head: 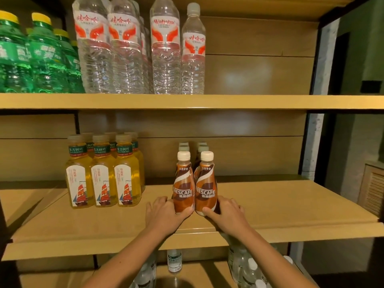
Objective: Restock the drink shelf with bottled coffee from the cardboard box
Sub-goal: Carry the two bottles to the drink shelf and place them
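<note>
Coffee bottles: two brown bottles, left coffee bottle (184, 183) and right coffee bottle (206, 183), upright and touching on the middle shelf (291, 206), more white caps behind them.
Left hand (164, 213): wrapped around the left bottle's base.
Right hand (225, 212): wrapped around the right bottle's base.
Tea bottles (104, 173): left, well apart.
Water bottles (133, 46): shelf above.

Pretty dim, warm yellowish light overall. A soft glare patch is seen on the back panel (234, 76), corners are sunk in shadow, shelf edges (187, 101) are bowed by the wide lens, detail's slightly soft.
</note>
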`<state>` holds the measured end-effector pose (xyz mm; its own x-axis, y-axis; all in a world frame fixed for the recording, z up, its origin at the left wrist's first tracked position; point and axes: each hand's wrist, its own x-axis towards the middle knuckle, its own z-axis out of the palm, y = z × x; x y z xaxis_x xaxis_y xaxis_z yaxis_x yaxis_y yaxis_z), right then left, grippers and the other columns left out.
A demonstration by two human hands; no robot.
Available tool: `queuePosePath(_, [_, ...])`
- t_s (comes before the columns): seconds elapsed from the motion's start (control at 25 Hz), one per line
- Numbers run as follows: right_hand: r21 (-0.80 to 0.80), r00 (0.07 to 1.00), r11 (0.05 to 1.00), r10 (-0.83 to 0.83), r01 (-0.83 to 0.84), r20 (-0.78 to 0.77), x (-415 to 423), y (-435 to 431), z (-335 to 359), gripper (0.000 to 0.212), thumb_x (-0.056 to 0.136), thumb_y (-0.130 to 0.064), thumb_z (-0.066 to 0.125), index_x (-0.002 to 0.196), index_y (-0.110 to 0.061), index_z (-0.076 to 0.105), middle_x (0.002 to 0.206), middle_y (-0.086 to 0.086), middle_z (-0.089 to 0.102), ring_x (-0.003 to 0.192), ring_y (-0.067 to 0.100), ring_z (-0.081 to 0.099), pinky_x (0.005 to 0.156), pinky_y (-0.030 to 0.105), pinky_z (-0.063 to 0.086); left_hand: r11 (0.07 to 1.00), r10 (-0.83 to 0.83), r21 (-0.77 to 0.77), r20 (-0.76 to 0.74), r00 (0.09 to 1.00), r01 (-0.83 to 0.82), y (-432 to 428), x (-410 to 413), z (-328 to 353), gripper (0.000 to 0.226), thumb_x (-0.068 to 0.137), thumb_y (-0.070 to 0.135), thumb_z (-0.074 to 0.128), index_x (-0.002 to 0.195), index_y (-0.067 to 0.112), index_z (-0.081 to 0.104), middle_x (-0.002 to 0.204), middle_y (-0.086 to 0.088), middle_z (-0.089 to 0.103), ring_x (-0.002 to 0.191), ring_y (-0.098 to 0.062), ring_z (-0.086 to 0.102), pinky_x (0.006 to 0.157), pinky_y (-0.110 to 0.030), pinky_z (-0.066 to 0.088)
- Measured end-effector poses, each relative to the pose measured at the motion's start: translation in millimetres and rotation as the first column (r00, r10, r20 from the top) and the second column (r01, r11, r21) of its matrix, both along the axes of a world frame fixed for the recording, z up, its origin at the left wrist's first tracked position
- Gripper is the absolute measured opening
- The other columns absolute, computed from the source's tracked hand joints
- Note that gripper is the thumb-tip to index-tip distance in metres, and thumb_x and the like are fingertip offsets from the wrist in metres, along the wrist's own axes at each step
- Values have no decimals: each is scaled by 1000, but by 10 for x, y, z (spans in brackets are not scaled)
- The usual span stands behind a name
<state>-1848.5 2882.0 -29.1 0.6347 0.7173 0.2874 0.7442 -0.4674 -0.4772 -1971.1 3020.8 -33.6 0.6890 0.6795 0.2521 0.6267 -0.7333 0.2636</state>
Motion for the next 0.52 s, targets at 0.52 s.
queuePosePath(0.52, [-67,999,996,-51,50,-9,189,372,-39,55,86,-60,47,121,-19,48,125,1,54,122,21,47,110,48,25,997,65,-35,-26,998,-65,125,187,-15,82,78,80,29,137,26,44,150,-5,37,140,-26,29,115,-46,20])
